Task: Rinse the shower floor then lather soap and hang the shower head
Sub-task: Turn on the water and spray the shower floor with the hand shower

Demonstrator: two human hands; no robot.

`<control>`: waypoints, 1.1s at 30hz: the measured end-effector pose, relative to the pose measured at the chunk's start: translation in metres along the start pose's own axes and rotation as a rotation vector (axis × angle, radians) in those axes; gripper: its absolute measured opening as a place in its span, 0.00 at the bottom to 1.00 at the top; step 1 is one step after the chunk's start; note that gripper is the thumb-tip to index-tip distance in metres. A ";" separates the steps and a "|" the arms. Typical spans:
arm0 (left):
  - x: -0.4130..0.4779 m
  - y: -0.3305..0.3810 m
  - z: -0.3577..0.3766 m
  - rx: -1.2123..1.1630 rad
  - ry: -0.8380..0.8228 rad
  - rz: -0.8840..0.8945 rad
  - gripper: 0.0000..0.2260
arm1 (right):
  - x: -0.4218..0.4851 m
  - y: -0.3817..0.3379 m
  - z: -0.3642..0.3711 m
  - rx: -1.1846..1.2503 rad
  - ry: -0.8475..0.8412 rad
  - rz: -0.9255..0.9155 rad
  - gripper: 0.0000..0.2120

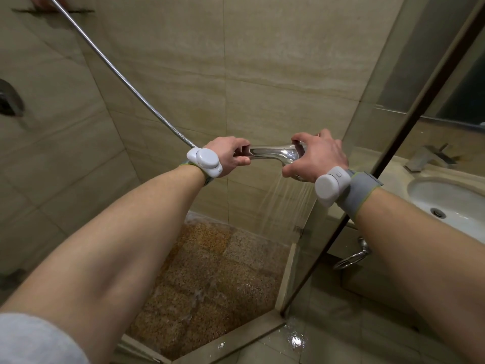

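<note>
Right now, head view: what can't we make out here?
- Shower head spray face: points down, covered by the right hand.
- Handle-to-hose joint: behind the left hand and its wrist device.
- Wall fitting: cut off by the left edge.
- Hose's upper end: runs out the top edge.
- Soap: none in view.

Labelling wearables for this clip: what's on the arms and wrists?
Both forearms are bare. Each wrist carries a rounded white plastic pod: left pod, right pod with a small button. The right one sits on a wide grey band edged in green. A grey sleeve is pushed up the left arm.
</note>
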State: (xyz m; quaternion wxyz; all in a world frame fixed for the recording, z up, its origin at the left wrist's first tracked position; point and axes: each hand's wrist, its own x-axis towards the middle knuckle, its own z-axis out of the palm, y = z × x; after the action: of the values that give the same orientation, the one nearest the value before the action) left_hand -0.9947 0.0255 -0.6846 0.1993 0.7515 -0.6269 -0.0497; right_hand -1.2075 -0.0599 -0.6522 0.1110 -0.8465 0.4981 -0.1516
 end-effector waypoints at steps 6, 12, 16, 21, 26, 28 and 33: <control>-0.003 -0.002 -0.001 0.001 -0.004 -0.007 0.06 | 0.001 -0.002 0.004 0.003 -0.013 -0.001 0.34; -0.004 -0.001 0.001 -0.025 -0.012 -0.013 0.07 | 0.005 -0.005 0.000 -0.040 -0.014 -0.010 0.31; -0.005 -0.003 0.004 0.002 -0.049 -0.003 0.07 | 0.001 0.001 0.009 -0.012 -0.051 0.001 0.33; -0.008 -0.007 0.008 0.016 -0.046 -0.009 0.07 | 0.002 0.005 0.019 0.028 -0.094 -0.003 0.34; -0.013 -0.014 0.009 0.025 -0.062 -0.019 0.08 | 0.002 0.002 0.032 0.056 -0.154 0.001 0.33; -0.016 -0.019 0.009 0.041 -0.080 -0.026 0.09 | 0.000 0.000 0.040 0.083 -0.179 0.000 0.33; -0.023 -0.032 0.007 0.087 -0.111 -0.058 0.09 | -0.002 -0.007 0.060 0.119 -0.230 -0.026 0.25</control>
State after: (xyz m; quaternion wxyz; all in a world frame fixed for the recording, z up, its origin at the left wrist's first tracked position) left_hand -0.9724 0.0502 -0.7071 0.1297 0.7735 -0.6164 -0.0696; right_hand -1.1807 -0.0521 -0.7058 0.2156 -0.8566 0.4611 -0.0843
